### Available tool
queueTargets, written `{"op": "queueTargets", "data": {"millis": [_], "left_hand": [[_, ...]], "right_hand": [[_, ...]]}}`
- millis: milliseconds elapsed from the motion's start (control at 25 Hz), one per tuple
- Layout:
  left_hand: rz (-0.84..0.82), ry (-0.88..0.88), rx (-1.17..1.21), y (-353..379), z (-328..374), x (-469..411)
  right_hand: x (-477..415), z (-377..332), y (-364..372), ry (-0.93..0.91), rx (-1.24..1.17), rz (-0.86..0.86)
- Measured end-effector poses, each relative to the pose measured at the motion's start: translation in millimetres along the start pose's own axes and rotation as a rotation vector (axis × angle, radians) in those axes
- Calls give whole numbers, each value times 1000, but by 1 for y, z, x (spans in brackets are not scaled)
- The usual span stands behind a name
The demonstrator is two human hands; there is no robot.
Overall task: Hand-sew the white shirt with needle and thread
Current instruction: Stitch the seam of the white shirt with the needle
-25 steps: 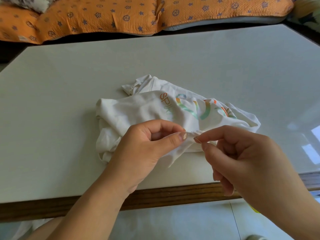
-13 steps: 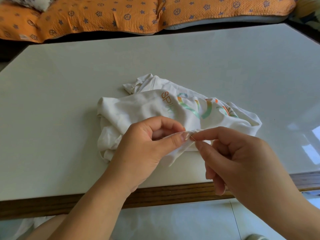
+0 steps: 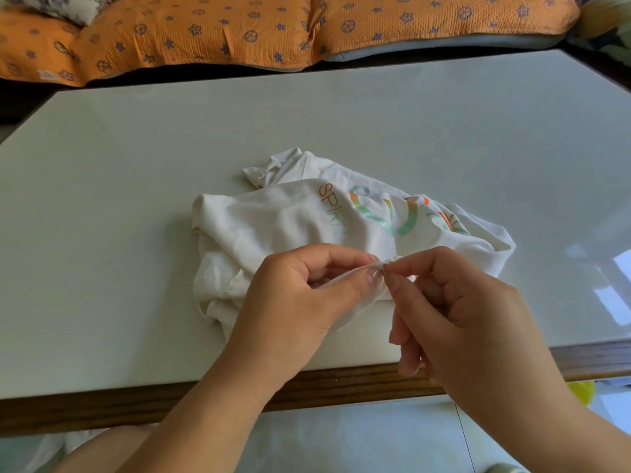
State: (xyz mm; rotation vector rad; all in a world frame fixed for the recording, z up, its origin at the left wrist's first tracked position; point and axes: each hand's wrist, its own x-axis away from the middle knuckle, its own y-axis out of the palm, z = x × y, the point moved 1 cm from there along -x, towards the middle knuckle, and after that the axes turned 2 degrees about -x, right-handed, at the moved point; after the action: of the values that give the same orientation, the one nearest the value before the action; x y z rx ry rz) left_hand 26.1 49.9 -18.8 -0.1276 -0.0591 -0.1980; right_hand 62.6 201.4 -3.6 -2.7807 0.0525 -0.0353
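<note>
A crumpled white shirt (image 3: 273, 223) with orange and green lettering lies in the middle of the white table (image 3: 119, 199). My left hand (image 3: 300, 302) pinches a raised fold of the shirt's near edge between thumb and forefinger. My right hand (image 3: 461, 312) meets it fingertip to fingertip, pinching the needle (image 3: 383, 269), of which only a small dark tip shows at the fold. A thin dark thread (image 3: 461, 435) runs down below my right wrist.
The table's wooden front edge (image 3: 341, 384) runs just under my wrists. Orange patterned cushions (image 3: 239, 32) lie along the far side of the table. A glare patch sits on the tabletop at the right (image 3: 611, 288).
My right hand has moved left until its fingertips meet my left thumb at the fold. My left hand keeps its pinch on the shirt.
</note>
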Motion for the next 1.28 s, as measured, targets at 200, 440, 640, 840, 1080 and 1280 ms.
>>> {"op": "queueTargets", "data": {"millis": [200,440,640,840,1080,1280], "left_hand": [[15,76,-153,5,-5,2],[51,170,-291,3,-6,2],[35,93,-267,4,-3,1],[-86,44,-197,3,-3,0],[-163,-22,-152,-1,0,-1],[-189,-25,-177,-9,-4,1]], "right_hand": [[-9,0,2,36,-64,-56],[-11,-3,-1,44,-39,-102],[-29,-19,-19,-89,84,151],[-58,-27,-41,73,-395,104],[-76,-26,-60,249,-1082,-11],[-83,-15,-79,40,-225,298]]}}
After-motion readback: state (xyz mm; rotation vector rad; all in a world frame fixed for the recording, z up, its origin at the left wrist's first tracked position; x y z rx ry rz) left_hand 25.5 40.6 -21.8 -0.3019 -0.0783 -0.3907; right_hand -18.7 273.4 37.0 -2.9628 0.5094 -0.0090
